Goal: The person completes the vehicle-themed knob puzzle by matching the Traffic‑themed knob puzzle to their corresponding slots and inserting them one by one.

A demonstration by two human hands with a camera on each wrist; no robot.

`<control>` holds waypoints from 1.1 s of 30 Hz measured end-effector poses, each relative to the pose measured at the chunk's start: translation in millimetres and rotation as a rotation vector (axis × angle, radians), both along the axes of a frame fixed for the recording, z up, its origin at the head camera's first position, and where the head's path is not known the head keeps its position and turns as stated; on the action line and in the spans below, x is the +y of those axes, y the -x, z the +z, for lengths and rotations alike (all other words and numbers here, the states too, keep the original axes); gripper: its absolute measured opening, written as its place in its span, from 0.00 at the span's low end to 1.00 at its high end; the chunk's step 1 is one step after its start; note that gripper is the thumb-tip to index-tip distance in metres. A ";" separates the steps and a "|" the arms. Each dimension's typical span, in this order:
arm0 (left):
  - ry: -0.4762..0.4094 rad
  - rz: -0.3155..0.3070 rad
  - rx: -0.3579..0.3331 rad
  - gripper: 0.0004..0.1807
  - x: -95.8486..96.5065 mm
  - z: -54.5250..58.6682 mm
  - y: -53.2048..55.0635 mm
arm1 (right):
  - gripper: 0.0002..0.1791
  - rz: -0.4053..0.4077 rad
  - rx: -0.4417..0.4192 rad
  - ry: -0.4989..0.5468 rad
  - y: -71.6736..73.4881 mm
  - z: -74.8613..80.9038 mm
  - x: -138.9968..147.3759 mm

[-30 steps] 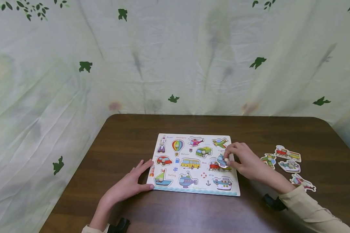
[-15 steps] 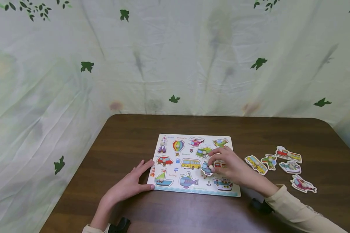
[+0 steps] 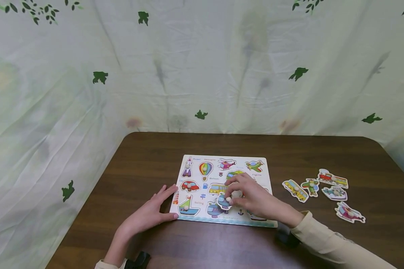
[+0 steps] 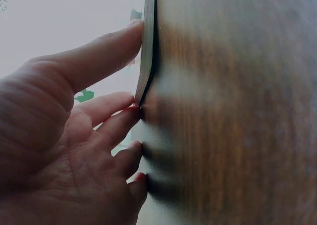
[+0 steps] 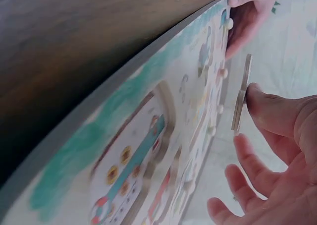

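My right hand (image 3: pixel 254 200) pinches the small knob of a blue submarine puzzle piece (image 3: pixel 223 202) between thumb and fingertips. The piece is over the printed submarine (image 3: pixel 213 211) and partly covers it. In the right wrist view the piece (image 5: pixel 241 96) appears edge-on, apart from the board surface. My left hand (image 3: pixel 148 213) touches the left edge of the white puzzle board (image 3: pixel 202 219), fingers extended and thumb by the lower left corner. In the left wrist view its thumb lies against the board's edge (image 4: pixel 147 51). The right hand hides part of the board's lower right.
Loose to the right of the board lie a bus piece (image 3: pixel 295 191), a plane piece (image 3: pixel 311 186), a train piece (image 3: pixel 332 178), a ship piece (image 3: pixel 334 193) and a helicopter piece (image 3: pixel 350 212). A sailboat piece (image 3: pixel 186 207) sits in the board. The table (image 3: pixel 148 168) is dark wood.
My right hand has carried the submarine piece left and nearer across the board, from the printed train to the printed submarine. The bus piece has come into sight. My left hand stays put.
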State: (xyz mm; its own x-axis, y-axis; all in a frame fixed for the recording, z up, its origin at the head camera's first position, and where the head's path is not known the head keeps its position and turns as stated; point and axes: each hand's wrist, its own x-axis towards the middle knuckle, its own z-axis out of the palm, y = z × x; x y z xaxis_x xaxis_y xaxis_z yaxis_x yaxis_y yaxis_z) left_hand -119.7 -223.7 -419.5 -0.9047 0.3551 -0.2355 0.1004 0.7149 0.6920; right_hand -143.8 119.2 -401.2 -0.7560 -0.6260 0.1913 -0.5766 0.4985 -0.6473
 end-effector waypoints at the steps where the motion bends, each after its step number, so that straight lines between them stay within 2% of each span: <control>1: 0.000 0.002 -0.001 0.47 0.0 0.1 -0.1 | 0.11 0.011 0.000 -0.010 0.8 -0.2 -2.4; 9: 0.005 0.001 0.002 0.47 -0.1 0.3 -1.0 | 0.08 0.098 0.032 -0.104 6.5 -4.0 -18.4; 28: 0.019 0.012 -0.006 0.47 0.2 1.2 0.0 | 0.07 0.134 0.022 -0.162 11.8 -11.6 -34.9; 33: 0.016 0.008 -0.004 0.47 0.1 0.2 0.2 | 0.07 0.128 0.047 -0.189 12.2 -13.2 -33.7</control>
State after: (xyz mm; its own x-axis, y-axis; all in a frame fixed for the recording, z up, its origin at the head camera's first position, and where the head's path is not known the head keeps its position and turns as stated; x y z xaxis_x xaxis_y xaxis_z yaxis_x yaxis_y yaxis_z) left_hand -119.9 -223.5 -419.3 -0.9067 0.3438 -0.2444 0.0919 0.7265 0.6810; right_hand -155.9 85.5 -414.3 -0.6608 -0.7445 0.0951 -0.6705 0.5287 -0.5205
